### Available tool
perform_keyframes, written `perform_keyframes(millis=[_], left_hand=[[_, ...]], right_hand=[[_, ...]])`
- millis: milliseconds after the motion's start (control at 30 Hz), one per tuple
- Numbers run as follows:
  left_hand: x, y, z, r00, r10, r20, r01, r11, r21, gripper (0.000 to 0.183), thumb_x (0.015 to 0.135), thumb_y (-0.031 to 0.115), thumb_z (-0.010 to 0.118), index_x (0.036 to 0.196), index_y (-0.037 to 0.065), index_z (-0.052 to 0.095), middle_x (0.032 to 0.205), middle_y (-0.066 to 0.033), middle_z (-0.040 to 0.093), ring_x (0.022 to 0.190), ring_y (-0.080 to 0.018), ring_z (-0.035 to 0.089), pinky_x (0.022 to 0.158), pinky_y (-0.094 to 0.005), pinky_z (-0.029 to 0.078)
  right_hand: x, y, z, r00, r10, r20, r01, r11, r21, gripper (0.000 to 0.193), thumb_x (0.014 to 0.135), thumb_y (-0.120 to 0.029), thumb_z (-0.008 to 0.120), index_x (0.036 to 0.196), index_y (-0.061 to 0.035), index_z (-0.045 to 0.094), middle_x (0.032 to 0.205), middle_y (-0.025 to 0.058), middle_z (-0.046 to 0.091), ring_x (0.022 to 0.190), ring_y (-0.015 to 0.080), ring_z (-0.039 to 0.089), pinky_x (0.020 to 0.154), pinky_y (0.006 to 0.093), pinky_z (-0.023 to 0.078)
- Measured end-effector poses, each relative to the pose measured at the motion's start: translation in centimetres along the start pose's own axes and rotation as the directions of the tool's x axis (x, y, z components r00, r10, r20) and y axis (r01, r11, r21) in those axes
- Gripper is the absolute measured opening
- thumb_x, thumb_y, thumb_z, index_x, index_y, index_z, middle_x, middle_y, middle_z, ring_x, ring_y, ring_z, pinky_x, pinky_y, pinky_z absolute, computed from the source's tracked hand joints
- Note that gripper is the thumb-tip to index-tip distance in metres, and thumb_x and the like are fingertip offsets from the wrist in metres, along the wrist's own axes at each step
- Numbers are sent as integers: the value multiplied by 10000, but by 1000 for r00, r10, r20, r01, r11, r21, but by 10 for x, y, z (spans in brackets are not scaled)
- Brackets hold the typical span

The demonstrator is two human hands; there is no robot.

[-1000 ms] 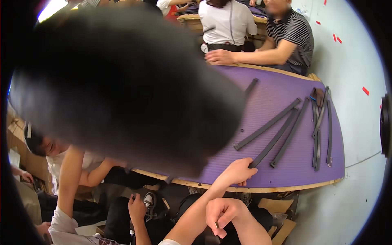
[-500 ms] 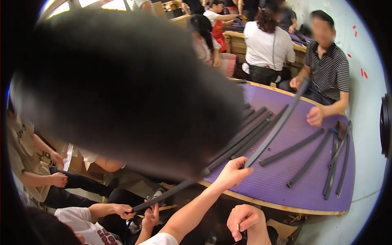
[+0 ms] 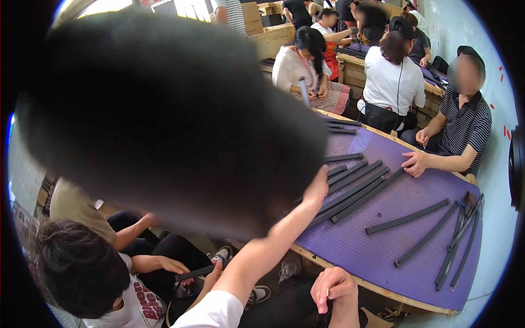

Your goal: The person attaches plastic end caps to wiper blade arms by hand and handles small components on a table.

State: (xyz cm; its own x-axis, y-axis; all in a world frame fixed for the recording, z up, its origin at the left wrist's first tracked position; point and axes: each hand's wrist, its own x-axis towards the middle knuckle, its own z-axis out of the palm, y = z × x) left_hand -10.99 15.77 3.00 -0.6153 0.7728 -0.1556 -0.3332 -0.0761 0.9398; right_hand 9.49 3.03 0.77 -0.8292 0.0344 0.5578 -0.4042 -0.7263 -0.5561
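Note:
My left arm reaches over the purple-covered table [image 3: 350,262]. My left hand [image 3: 317,188] is above the near ends of several long black strips [image 3: 350,188]; its fingers are mostly hidden behind a large dark blur. A grey strip end [image 3: 304,90] shows beyond the blur; whether my hand holds it is hidden. Low in front, off the table's near edge, my right hand [image 3: 336,287] is closed, with a small brass-coloured pin [image 3: 327,293] pinched in its fingers. More black strips [image 3: 407,217] lie spread on the table's right side.
A blurred dark shape [image 3: 164,120] covers much of the left. Across the table, a person in a striped shirt [image 3: 465,126] touches one strip's far end. At lower left, a seated person [image 3: 82,268] holds a black strip. Crossed strips and a blue-marked tool [image 3: 467,202] lie at right.
My left hand has moved up and away, partly behind the dark blur; the strip it held no longer shows over the table. The view has shifted. The striped-shirt person's hand now touches a strip.

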Motion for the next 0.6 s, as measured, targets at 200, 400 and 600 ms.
perform_keyframes(millis=[200,400,600], left_hand=[[21,-15,-12,997,13,-78,-8,998,66,230,933,168,643,1062,14,532,717,-45,495,435,-107,416,361,-288,309],[15,1,-40,1000,-7,10,3,918,396,185,874,143,674,987,14,606,646,-19,509,407,-93,420,345,-275,299],[15,20,-66,977,-2,211,-125,799,588,139,862,105,684,950,0,659,608,9,499,421,-67,421,370,-248,300]], right_hand=[[-8,-3,-2,999,-14,-34,13,999,-30,240,943,-144,650,953,90,705,776,224,713,598,269,692,552,334,554],[-8,-7,-3,992,46,-119,-50,998,-37,262,914,-165,677,952,93,706,774,210,722,587,250,700,532,307,561],[-4,-8,0,988,113,-104,-115,993,-16,249,936,-169,659,959,73,709,781,193,725,583,236,701,524,299,561]])
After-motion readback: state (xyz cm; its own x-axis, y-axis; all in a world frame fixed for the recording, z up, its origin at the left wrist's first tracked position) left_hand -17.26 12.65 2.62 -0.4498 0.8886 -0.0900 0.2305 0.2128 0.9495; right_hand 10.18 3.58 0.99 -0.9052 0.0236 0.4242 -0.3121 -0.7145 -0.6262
